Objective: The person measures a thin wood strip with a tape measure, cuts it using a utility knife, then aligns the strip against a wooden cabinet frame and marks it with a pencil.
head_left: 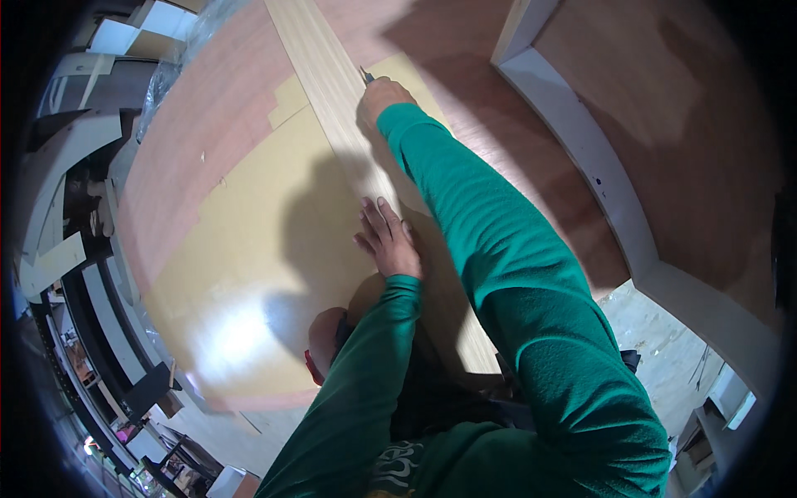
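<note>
Has curved pale boards (79, 158) far to the left of the left hand (388, 238), with long black and white panels (114, 319) a little nearer the body on that side. Has clear plastic sheeting (159, 93) crumpled farther out from that hand, by the left edge of the reddish wooden desk (232, 91). Shows a pale yellow sheet (261, 224) lying flat on the desk just left of the left hand, shadowed near the fingers, bright with glare toward the body. Presses the left hand palm down, fingers slightly spread and gripping nothing, on a long pale wood strip (328, 75). Has this strip running out past the right hand (385, 96), on its left side, and back toward the body between the green sleeves (498, 224). Reaches farther out with the right hand, closed around a small dark tool (366, 76), its slim point showing ahead of the fingers. Cannot tell whether the point touches wood. Has a white-edged frame (610, 199) around a reddish-brown panel (681, 108) well right of the right hand, and pale floor (656, 324) nearer the body.
</note>
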Demonstrator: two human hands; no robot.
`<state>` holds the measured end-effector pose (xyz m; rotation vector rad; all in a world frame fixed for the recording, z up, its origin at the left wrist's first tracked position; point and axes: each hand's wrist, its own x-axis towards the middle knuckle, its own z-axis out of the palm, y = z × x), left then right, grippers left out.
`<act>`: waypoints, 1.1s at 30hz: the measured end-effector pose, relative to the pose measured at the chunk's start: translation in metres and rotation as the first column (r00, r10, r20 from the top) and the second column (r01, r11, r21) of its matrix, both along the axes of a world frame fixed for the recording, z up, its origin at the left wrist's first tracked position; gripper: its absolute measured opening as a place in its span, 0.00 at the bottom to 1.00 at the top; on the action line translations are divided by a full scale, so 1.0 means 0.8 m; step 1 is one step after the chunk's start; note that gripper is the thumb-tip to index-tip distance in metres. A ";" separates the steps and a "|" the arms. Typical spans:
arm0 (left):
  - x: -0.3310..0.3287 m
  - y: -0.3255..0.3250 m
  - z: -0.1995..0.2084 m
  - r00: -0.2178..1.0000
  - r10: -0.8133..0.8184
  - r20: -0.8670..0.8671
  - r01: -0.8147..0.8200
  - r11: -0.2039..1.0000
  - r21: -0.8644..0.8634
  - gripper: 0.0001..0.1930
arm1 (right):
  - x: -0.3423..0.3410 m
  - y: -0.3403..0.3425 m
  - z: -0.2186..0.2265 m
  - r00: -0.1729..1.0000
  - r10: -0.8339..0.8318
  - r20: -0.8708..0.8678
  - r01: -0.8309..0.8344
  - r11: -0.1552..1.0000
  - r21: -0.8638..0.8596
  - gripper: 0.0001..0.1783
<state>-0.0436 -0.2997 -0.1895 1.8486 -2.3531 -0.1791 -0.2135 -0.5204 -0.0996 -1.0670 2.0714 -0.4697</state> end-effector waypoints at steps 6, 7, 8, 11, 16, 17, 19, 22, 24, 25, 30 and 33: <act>0.002 -0.002 -0.003 0.999 0.008 0.042 -0.010 0.999 0.036 0.39 | 0.006 -0.008 0.002 0.999 -0.044 0.013 0.044 0.999 0.023 0.18; 0.003 -0.001 -0.003 1.000 -0.004 0.027 0.003 1.000 0.007 0.39 | 0.008 -0.010 0.001 0.997 -0.063 0.038 0.061 0.997 0.045 0.17; 0.003 -0.001 -0.003 1.000 -0.006 0.017 0.006 1.000 0.006 0.38 | 0.009 -0.011 0.000 0.999 -0.035 0.020 0.034 0.999 0.035 0.17; 0.005 -0.001 -0.004 0.999 -0.017 0.027 0.017 1.000 0.005 0.38 | 0.006 -0.018 -0.005 0.994 0.099 -0.048 -0.098 0.994 0.040 0.16; 0.007 -0.001 -0.009 0.995 -0.019 0.098 0.025 0.998 -0.061 0.37 | -0.004 -0.035 -0.016 0.913 0.340 -0.228 -0.332 0.940 0.072 0.18; 0.007 -0.002 -0.010 0.994 -0.022 0.104 0.029 0.997 -0.073 0.37 | -0.006 -0.035 -0.019 0.891 0.377 -0.254 -0.370 0.926 0.078 0.18; 0.005 -0.003 -0.012 0.995 -0.017 0.099 0.025 0.996 -0.084 0.36 | -0.006 -0.034 -0.024 0.886 0.403 -0.229 -0.382 0.915 0.130 0.19; 0.002 -0.002 -0.009 0.995 -0.001 0.097 0.008 0.997 -0.076 0.35 | -0.002 -0.013 -0.027 0.878 0.428 -0.215 -0.386 0.898 0.212 0.19; 0.000 0.001 -0.002 0.999 -0.024 0.021 0.026 0.994 -0.110 0.33 | 0.005 0.012 -0.023 0.892 0.399 -0.215 -0.355 0.910 0.214 0.19; -0.002 0.002 0.002 0.999 -0.031 -0.009 0.030 0.993 -0.116 0.32 | 0.009 0.032 -0.021 0.906 0.362 -0.217 -0.324 0.926 0.191 0.19; -0.005 0.006 0.019 0.998 -0.042 -0.055 0.038 0.997 -0.064 0.31 | 0.022 0.152 0.015 0.834 0.530 -0.152 -0.462 0.822 0.333 0.19; -0.007 0.004 0.023 0.997 -0.043 -0.063 0.038 0.997 -0.073 0.30 | 0.025 0.238 0.038 0.951 0.308 0.003 -0.298 0.916 0.269 0.20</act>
